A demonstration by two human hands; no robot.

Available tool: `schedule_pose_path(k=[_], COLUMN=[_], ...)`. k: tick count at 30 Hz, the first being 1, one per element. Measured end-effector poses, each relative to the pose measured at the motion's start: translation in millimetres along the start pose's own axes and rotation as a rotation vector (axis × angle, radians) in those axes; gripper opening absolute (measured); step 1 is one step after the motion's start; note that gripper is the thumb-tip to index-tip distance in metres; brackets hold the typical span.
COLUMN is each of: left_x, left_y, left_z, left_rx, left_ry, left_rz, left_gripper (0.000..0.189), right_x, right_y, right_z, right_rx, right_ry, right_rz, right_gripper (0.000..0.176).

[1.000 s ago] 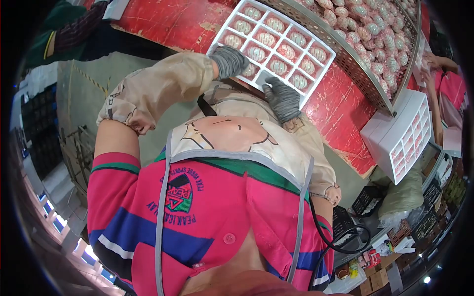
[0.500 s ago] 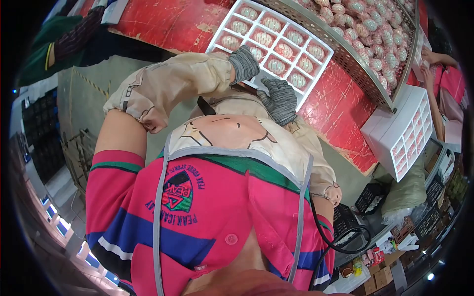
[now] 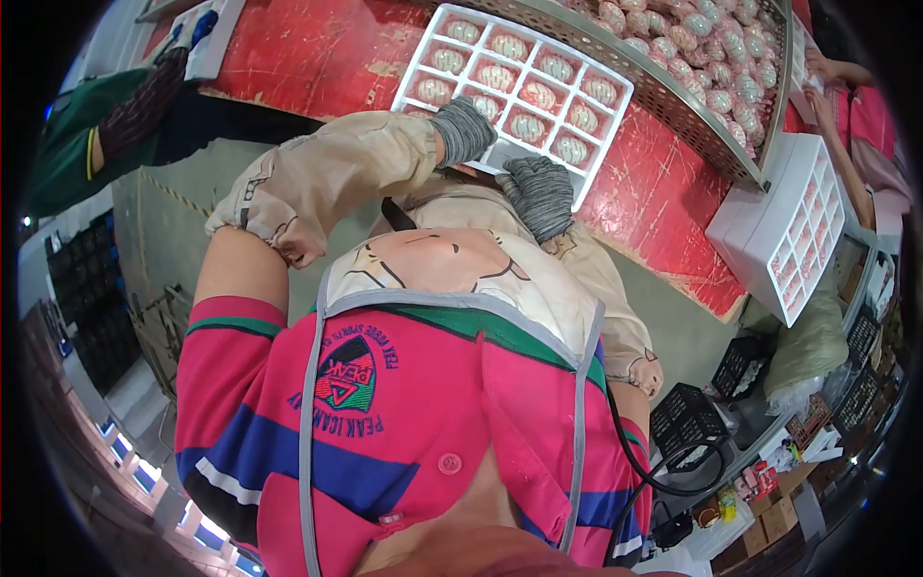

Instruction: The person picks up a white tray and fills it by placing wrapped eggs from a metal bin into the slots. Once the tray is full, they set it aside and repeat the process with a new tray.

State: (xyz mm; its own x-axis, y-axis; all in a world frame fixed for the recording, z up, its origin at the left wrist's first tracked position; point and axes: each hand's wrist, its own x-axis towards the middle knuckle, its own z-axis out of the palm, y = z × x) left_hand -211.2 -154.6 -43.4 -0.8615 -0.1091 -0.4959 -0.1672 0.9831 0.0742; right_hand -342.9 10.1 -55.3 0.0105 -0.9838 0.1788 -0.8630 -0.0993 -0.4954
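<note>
A white compartment tray (image 3: pixel 556 117) lies on the red table, with one round, pale item in clear, red-printed wrapping (image 3: pixel 527 126) in each visible far compartment. My left hand (image 3: pixel 463 132), in a grey knit glove, is bent over the tray's near side, fingers together. Beside it, my right hand (image 3: pixel 538 195), gloved alike, is curled against the near edge, with its fingers towards the left hand. A small brown strip shows between the hands below the edge. The hands cover part of the nearest compartments, and whatever the fingertips hold is hidden.
Beyond the tray, a perforated metal bin (image 3: pixel 663 96) holds many similar wrapped items. White stacked trays (image 3: pixel 769 226) stand at the right table corner. Co-workers' arms show at left (image 3: pixel 144 106) and right (image 3: pixel 841 144). Black crates (image 3: pixel 687 423) stand at lower right.
The view has shifted slightly, so the tray and table sit a little higher and further left. Both my hands stay at the tray's near side. The left co-worker's blue-gloved hand has come into view.
</note>
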Motion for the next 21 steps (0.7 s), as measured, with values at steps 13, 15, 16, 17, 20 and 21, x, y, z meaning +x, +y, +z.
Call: schedule_pose_path(k=[13, 15, 16, 17, 20, 21], left_x=[-37.7, -44.4, -42.8, -41.1, -31.2, -29.1], left_y=[-23.8, -18.4, -17.3, -15.4, -8.1, -8.5], left_z=[-4.2, -16.6, -22.5, -26.2, -21.0, -15.9], left_rx=[0.089, 0.185, 0.185, 0.225, 0.338, 0.364], left_ry=[-0.041, -0.05, -0.059, -0.029, -0.024, 0.094], left_rz=[-0.015, -0.013, -0.01, 0.034, 0.09, 0.148], left_gripper=[0.034, 0.036, 0.036, 0.035, 0.034, 0.033], right_x=[-4.9, -4.4, -3.7, -4.6, -4.9, -4.5], right_y=[-1.4, -2.9, -4.3, -5.8, -2.2, -2.4], right_z=[5.3, 4.5, 2.9, 2.7, 7.5, 7.0], right_rx=[-0.004, 0.016, 0.03, 0.042, 0.011, 0.012], right_ry=[-0.013, 0.0, 0.021, 0.04, 0.029, 0.027], right_rz=[0.08, 0.082, 0.08, 0.079, 0.045, 0.043], right_gripper=[0.024, 0.024, 0.024, 0.025, 0.024, 0.024])
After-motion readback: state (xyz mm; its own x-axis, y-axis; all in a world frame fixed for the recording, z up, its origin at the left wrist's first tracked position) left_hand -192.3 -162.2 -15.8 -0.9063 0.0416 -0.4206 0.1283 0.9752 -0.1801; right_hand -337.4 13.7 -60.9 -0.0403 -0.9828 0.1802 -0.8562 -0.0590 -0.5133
